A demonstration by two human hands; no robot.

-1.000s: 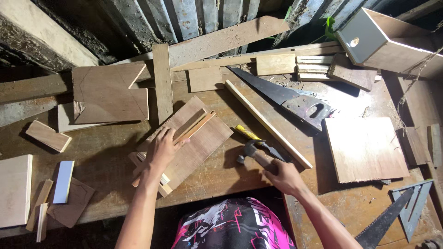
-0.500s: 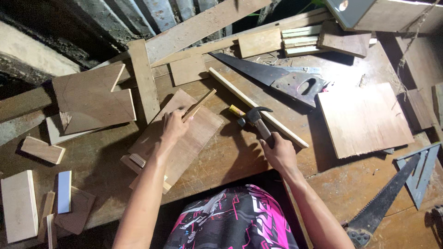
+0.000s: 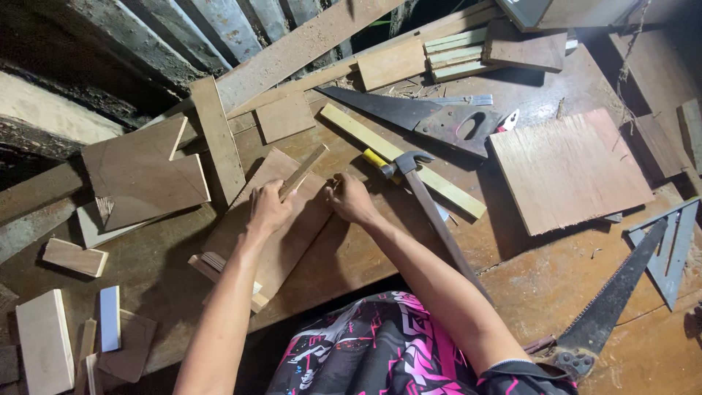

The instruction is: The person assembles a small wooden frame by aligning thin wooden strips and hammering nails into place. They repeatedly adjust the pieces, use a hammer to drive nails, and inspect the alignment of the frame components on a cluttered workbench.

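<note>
Dim warm light, deep shadows, sharp focus.

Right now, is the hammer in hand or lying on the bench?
Lying on the bench: the hammer rests flat beside the right hand, which touches the board instead.

- Workbench [image 3: 556,292]: worn brown wood top, scuffed and stained, filling most of the view; taken as landmark for all positions below.
- Beyond the bench's far edge: wall of grey corrugated metal sheeting [image 3: 219,29], ribs running on a slant, dull and dirty.
- Against that sheeting, above the far edge: long pale timber rail [image 3: 307,45] lying diagonally.
- Off the bench's far left corner: rough, dark weathered beam [image 3: 51,117], pale along one face.
- Off the far right corner: shadowed area, detail not readable.
- Light: even on the benchtop, soft shadows; surroundings past the bench edges much darker.
- Floor: not visible.
</note>
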